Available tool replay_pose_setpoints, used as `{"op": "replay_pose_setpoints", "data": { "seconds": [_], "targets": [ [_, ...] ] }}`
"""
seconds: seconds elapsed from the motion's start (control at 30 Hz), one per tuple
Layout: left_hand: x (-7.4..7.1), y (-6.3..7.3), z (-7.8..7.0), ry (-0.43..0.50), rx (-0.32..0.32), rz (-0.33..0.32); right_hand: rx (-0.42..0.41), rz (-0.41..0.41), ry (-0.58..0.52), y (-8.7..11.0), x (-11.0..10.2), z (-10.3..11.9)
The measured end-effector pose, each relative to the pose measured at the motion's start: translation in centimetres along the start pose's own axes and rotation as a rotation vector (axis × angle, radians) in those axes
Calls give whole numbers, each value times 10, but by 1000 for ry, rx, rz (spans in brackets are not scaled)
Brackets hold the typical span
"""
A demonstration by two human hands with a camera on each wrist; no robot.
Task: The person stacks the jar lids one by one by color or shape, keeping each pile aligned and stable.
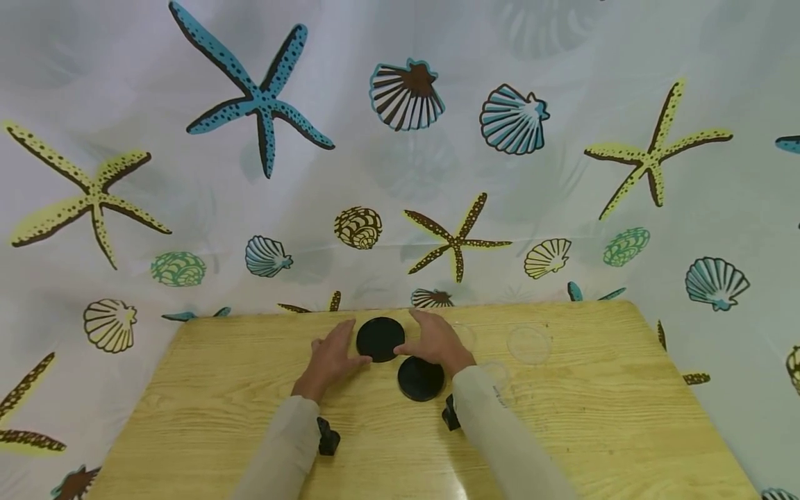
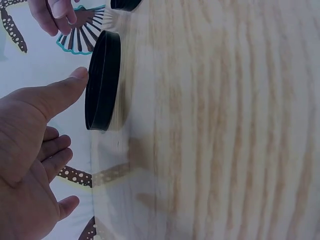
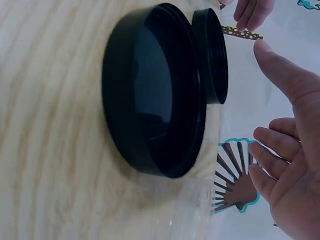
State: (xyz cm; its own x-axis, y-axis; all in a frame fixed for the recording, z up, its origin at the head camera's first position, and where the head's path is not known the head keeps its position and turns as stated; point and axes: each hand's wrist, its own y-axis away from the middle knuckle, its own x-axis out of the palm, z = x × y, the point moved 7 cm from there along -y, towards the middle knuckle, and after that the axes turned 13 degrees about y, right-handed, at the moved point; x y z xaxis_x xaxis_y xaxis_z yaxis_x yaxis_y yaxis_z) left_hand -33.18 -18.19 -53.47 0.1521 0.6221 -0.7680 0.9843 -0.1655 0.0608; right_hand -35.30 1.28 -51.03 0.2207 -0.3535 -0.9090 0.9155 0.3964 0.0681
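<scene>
Two round black lids lie hollow side up on the wooden table: a far lid (image 1: 380, 339) and a near lid (image 1: 421, 380) just to its right. My left hand (image 1: 331, 357) is at the left of the far lid, fingers spread and thumb toward its near edge. In the left wrist view that thumb (image 2: 70, 87) overlaps the rim of the far lid (image 2: 104, 82). From the right, my right hand (image 1: 434, 340) reaches above the near lid, its fingers relaxed and apart. The right wrist view shows its palm and nothing held.
Several clear round pieces stand right of the lids; one clear piece (image 1: 529, 345) is farthest right, another clear piece (image 1: 498, 375) near the right sleeve. A curtain (image 1: 400, 173) printed with shells and starfish hangs behind the table (image 1: 219, 389). Small black devices sit under both wrists.
</scene>
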Motion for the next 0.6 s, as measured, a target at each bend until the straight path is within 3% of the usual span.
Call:
{"op": "replay_pose_setpoints", "data": {
  "seconds": [0.23, 0.6],
  "targets": [
    [4, -1, 2, -3, 1, 1, 21, 10, 7, -2, 10, 1],
    [11, -3, 3, 77, -11, -1, 8, 7, 85, -11, 26, 5]
  ]
}}
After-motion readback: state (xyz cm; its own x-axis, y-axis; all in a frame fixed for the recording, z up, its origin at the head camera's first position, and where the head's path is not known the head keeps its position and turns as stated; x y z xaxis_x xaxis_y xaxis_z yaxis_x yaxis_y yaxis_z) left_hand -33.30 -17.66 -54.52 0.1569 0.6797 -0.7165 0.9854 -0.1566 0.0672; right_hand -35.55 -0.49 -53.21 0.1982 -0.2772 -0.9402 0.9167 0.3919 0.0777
